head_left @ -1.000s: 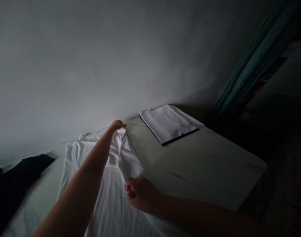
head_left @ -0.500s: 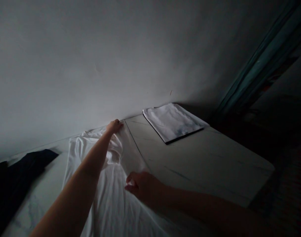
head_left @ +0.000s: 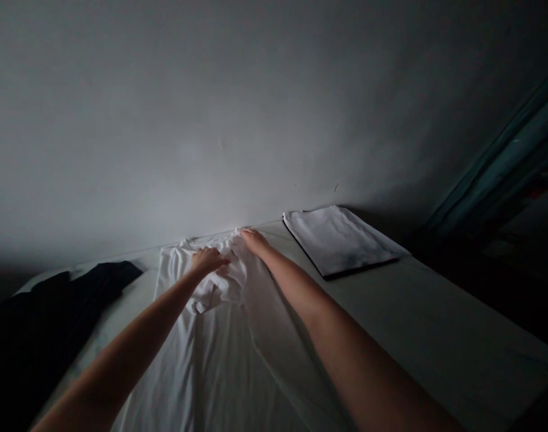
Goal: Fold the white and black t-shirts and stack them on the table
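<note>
A white shirt [head_left: 228, 360] lies spread over the table, with one side folded inward in a long strip and its cloth bunched near the far end. On this crumpled part rests my left hand [head_left: 208, 259], fingers apart and thumb pointing right. Up at the shirt's far right corner, close to the wall, my right hand [head_left: 254, 241] has its fingers closed on the edge of the cloth. Dim light leaves the fingertips of both hands partly unclear.
To the right on the marble-patterned table [head_left: 391, 312] lies a folded white garment [head_left: 346, 240] with a dark edge beneath it. Dark clothing [head_left: 71, 312] is heaped at the left. A grey wall [head_left: 237, 120] borders the far side; a teal curtain [head_left: 503, 156] hangs at right.
My right hand has moved from the shirt's near right side up to its far right corner. My left hand has left that corner for the bunched cloth. The view has shifted left.
</note>
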`<state>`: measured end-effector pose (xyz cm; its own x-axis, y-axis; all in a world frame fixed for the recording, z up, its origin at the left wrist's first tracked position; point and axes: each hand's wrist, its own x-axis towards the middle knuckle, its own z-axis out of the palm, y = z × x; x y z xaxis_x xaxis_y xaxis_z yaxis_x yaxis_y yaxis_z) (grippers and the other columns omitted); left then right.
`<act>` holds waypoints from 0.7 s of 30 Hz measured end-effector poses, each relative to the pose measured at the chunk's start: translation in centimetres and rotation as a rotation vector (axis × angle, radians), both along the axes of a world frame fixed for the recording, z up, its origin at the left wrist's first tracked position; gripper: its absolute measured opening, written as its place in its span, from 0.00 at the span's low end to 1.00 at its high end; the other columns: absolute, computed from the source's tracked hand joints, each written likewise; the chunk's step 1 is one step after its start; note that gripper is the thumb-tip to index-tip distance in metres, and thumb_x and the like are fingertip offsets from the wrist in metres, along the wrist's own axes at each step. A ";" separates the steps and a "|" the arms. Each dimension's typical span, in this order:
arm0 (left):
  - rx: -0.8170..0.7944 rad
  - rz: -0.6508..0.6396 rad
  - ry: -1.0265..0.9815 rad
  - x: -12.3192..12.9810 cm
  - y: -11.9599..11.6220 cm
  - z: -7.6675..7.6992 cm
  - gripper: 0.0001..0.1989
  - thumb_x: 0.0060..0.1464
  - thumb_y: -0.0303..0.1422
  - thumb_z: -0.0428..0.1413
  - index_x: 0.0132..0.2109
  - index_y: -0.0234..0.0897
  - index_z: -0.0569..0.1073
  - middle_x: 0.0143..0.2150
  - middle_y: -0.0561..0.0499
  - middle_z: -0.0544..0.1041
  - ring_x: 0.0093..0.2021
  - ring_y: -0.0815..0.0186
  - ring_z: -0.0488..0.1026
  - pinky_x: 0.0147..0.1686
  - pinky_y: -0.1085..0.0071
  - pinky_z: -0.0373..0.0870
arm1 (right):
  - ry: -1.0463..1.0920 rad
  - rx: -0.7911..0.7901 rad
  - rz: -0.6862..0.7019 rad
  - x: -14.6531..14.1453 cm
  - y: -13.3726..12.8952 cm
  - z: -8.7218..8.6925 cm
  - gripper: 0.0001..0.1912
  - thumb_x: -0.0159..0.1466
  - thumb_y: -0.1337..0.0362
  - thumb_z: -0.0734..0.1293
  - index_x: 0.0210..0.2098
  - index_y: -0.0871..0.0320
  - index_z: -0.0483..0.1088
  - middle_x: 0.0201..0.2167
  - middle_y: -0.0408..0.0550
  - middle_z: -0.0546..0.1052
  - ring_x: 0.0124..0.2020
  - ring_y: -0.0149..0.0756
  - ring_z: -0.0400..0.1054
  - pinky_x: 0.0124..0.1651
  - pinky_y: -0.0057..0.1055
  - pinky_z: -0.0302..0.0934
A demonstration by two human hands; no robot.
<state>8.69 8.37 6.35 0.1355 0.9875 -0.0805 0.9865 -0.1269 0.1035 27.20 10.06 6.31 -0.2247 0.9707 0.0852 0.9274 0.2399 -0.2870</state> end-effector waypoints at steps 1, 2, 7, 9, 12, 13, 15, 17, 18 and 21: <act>0.011 0.015 -0.025 0.0 -0.2 -0.1 0.17 0.51 0.46 0.58 0.39 0.39 0.81 0.46 0.39 0.81 0.50 0.46 0.75 0.44 0.60 0.68 | -0.007 0.010 -0.012 -0.3 0.7 -0.2 0.24 0.71 0.75 0.53 0.62 0.59 0.66 0.63 0.53 0.68 0.60 0.35 0.61 0.61 0.28 0.53; 0.015 0.024 -0.058 0.1 -0.3 -0.2 0.15 0.52 0.45 0.57 0.39 0.39 0.80 0.44 0.40 0.81 0.50 0.47 0.75 0.42 0.61 0.68 | -0.014 0.019 -0.028 -0.5 1.3 -0.4 0.23 0.71 0.74 0.53 0.61 0.60 0.67 0.62 0.54 0.69 0.60 0.36 0.62 0.61 0.29 0.53; 0.015 0.023 -0.264 0.5 -0.9 -0.2 0.14 0.57 0.41 0.54 0.42 0.37 0.77 0.40 0.45 0.81 0.43 0.56 0.76 0.37 0.68 0.65 | -0.046 0.022 -0.087 0.4 4.1 -0.7 0.17 0.71 0.71 0.58 0.53 0.61 0.74 0.56 0.56 0.73 0.55 0.36 0.64 0.56 0.26 0.55; 0.044 0.033 -0.326 0.6 -1.3 -0.3 0.14 0.59 0.39 0.53 0.47 0.38 0.75 0.41 0.45 0.81 0.43 0.57 0.76 0.37 0.69 0.64 | -0.052 0.011 -0.106 0.9 4.9 -0.6 0.16 0.71 0.71 0.58 0.51 0.63 0.74 0.55 0.56 0.73 0.54 0.34 0.65 0.55 0.23 0.53; 0.085 0.053 -0.363 0.1 -2.1 -0.4 0.14 0.60 0.37 0.53 0.50 0.38 0.71 0.42 0.44 0.80 0.43 0.58 0.77 0.37 0.69 0.64 | -0.064 -0.024 -0.145 1.3 5.6 -0.4 0.16 0.71 0.72 0.57 0.50 0.67 0.75 0.54 0.57 0.74 0.53 0.32 0.67 0.52 0.21 0.53; 0.094 0.050 -0.357 -0.2 -2.3 -0.4 0.14 0.60 0.37 0.53 0.50 0.38 0.71 0.42 0.44 0.80 0.43 0.57 0.77 0.37 0.69 0.64 | -0.069 -0.034 -0.160 1.4 5.8 -0.4 0.16 0.71 0.72 0.58 0.50 0.67 0.75 0.53 0.58 0.75 0.53 0.33 0.67 0.51 0.22 0.54; 0.120 0.037 -0.319 -0.9 -2.8 -0.5 0.13 0.59 0.37 0.54 0.50 0.39 0.70 0.43 0.43 0.80 0.44 0.56 0.77 0.36 0.69 0.64 | -0.075 -0.048 -0.188 1.3 6.1 -0.4 0.16 0.70 0.72 0.59 0.50 0.66 0.75 0.53 0.58 0.76 0.52 0.35 0.69 0.50 0.24 0.57; 0.132 0.042 -0.267 -1.7 -3.2 -0.5 0.13 0.58 0.37 0.55 0.50 0.41 0.69 0.45 0.44 0.80 0.45 0.55 0.77 0.37 0.68 0.64 | -0.076 -0.051 -0.217 1.1 6.3 -0.6 0.17 0.70 0.71 0.59 0.52 0.64 0.74 0.54 0.58 0.76 0.53 0.37 0.69 0.50 0.25 0.58; 0.127 0.056 -0.246 -2.0 -3.3 -0.5 0.13 0.58 0.37 0.55 0.50 0.41 0.69 0.46 0.43 0.80 0.46 0.54 0.77 0.37 0.68 0.65 | -0.076 -0.054 -0.235 0.9 6.4 -0.7 0.17 0.69 0.71 0.59 0.53 0.63 0.74 0.54 0.58 0.76 0.53 0.38 0.69 0.50 0.26 0.59; 0.089 0.103 -0.206 -2.3 -3.3 -0.5 0.14 0.59 0.38 0.55 0.51 0.42 0.67 0.48 0.43 0.80 0.47 0.53 0.77 0.37 0.67 0.66 | -0.076 -0.060 -0.291 0.3 6.4 -0.9 0.18 0.68 0.71 0.60 0.55 0.64 0.73 0.54 0.61 0.75 0.53 0.41 0.70 0.50 0.28 0.61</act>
